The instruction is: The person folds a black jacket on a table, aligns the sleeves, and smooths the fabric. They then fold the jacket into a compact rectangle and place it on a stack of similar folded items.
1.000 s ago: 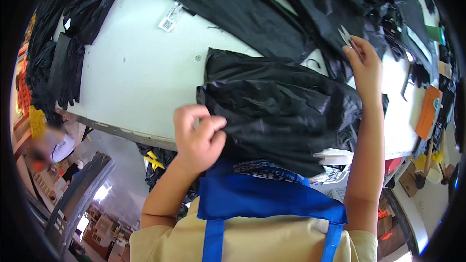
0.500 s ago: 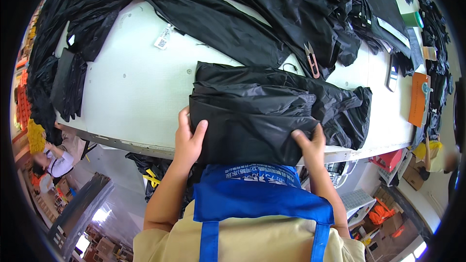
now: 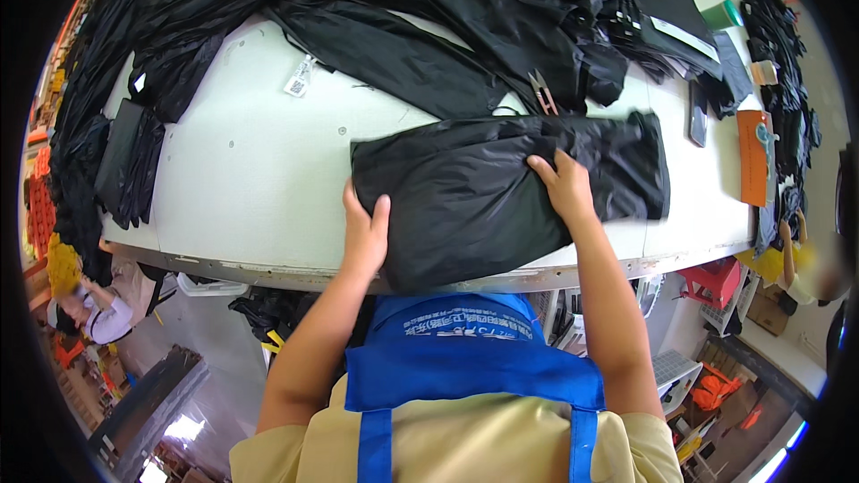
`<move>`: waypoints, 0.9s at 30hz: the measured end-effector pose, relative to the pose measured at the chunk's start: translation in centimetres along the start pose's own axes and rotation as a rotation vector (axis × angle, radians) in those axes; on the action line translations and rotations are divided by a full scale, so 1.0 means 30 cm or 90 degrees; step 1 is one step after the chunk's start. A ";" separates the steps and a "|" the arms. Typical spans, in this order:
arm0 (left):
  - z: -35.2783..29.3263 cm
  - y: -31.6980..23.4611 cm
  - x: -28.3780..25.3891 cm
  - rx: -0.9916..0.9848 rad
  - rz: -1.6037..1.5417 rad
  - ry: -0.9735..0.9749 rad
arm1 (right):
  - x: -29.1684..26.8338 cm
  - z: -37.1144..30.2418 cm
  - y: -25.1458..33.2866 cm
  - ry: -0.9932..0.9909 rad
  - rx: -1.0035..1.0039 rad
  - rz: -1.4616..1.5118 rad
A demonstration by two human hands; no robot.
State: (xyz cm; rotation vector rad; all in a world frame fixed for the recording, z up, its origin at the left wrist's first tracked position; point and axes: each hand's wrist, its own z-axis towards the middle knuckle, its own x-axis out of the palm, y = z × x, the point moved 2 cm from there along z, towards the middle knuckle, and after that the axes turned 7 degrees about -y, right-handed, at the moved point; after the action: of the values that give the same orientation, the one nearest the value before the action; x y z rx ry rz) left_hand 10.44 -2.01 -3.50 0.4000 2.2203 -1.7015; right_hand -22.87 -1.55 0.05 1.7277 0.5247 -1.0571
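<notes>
A folded black garment (image 3: 465, 206) of thin, shiny cloth lies before me across the near edge of the white table, its front part hanging over the rim. My left hand (image 3: 365, 231) grips its left edge, the thumb on top and the fingers partly hidden behind the cloth. Near the garment's far edge, right of its middle, my right hand (image 3: 565, 183) holds the cloth between thumb and fingers. A narrower part of the garment stretches to the right past that hand. Just beyond it lie thread snips (image 3: 542, 94) with pinkish handles.
Black garments (image 3: 394, 0) are heaped along the far side of the white table (image 3: 242, 179). A white tag (image 3: 300, 76) lies there. To the right are a phone (image 3: 697, 114), an orange clipboard (image 3: 753, 159) and a green roll (image 3: 721, 14). Other people work at both sides.
My right hand has moved up and away from me, carrying the garment's near layer over toward its far edge. The gathered elastic is now covered. My left hand stays at the left edge.
</notes>
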 end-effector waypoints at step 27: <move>0.017 -0.456 0.524 0.804 0.485 0.615 | -0.763 0.343 -0.424 0.075 0.277 0.133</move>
State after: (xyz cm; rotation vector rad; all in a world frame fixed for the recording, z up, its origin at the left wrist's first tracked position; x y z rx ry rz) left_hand -9.36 -5.50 1.96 2.3165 0.6229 -2.3477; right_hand -48.55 -2.81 11.44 2.1822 0.1843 -0.9709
